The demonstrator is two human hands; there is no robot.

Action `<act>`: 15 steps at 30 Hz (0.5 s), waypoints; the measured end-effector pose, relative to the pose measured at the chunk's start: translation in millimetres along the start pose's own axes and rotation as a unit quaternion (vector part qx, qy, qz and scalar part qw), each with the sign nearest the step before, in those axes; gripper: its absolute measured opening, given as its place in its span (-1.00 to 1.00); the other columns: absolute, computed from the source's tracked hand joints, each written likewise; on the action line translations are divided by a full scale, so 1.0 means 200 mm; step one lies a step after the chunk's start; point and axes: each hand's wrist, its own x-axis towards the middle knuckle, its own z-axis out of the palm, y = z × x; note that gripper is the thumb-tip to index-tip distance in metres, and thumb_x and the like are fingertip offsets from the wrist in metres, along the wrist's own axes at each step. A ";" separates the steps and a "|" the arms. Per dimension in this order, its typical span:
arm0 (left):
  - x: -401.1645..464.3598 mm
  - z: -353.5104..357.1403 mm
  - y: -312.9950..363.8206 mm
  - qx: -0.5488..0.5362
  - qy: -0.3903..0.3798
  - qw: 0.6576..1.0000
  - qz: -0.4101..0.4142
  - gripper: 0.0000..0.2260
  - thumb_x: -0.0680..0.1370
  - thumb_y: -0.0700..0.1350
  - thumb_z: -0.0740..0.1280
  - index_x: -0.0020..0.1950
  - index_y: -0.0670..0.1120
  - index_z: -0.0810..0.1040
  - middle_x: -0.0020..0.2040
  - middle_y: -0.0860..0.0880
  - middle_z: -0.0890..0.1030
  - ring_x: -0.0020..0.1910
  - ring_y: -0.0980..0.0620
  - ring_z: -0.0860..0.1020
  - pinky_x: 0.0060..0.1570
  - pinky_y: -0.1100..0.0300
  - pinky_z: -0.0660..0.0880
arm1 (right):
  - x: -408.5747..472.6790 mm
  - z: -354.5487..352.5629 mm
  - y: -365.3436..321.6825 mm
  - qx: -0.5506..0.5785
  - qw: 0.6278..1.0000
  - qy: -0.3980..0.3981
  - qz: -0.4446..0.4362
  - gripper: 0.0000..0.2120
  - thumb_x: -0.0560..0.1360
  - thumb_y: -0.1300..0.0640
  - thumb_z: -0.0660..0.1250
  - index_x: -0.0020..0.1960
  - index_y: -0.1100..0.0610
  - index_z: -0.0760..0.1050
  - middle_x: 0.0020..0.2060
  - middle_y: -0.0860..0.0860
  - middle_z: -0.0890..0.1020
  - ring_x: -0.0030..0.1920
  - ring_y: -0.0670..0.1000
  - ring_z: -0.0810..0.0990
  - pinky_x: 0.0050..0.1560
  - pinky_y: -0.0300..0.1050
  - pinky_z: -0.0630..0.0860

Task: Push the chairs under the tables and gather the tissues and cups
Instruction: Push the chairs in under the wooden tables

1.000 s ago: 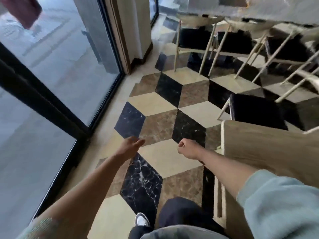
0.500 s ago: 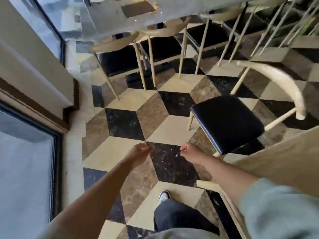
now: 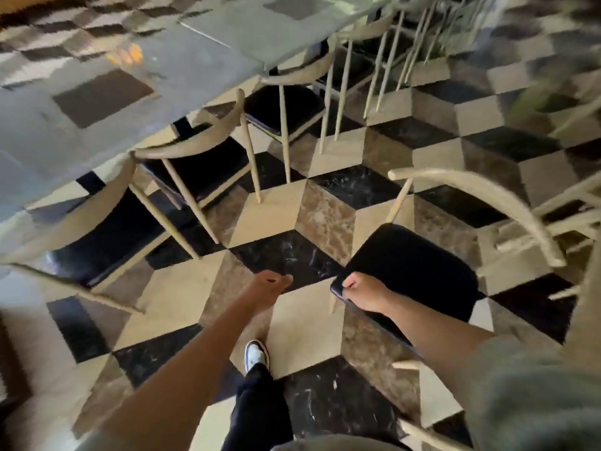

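Note:
A chair with a black padded seat (image 3: 419, 265) and a curved pale wooden backrest (image 3: 487, 203) stands out on the floor at the right, away from any table. My right hand (image 3: 361, 292) is curled into a loose fist right over the near corner of that seat; I cannot tell whether it touches it. My left hand (image 3: 270, 286) hangs beside it over the floor, fingers curled, holding nothing. A long grey table (image 3: 201, 56) runs across the upper left. No tissues or cups are in view.
Several matching chairs (image 3: 201, 167) stand along the grey table's near side, seats partly under it. More pale chair frames (image 3: 566, 219) crowd the right edge. The floor is a cube-pattern marble (image 3: 270, 216). My shoe (image 3: 257, 353) steps forward between my arms.
The view has swung right and forward, away from the glass door. The black-seated chair has come closer, and my right hand now overlaps its near corner. Both hands stay curled.

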 end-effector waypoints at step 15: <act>1.58 -0.33 1.33 0.173 -0.213 0.959 0.078 -0.71 0.60 0.14 0.33 0.17 -0.04 0.58 0.02 -0.08 0.61 0.08 -0.07 0.61 0.21 -0.10 0.53 | 0.95 -1.00 -0.29 0.358 0.884 0.227 0.195 -0.63 0.50 -0.20 0.35 0.06 0.10 0.56 -0.12 -0.02 0.64 0.01 0.08 0.63 0.08 0.04 0.55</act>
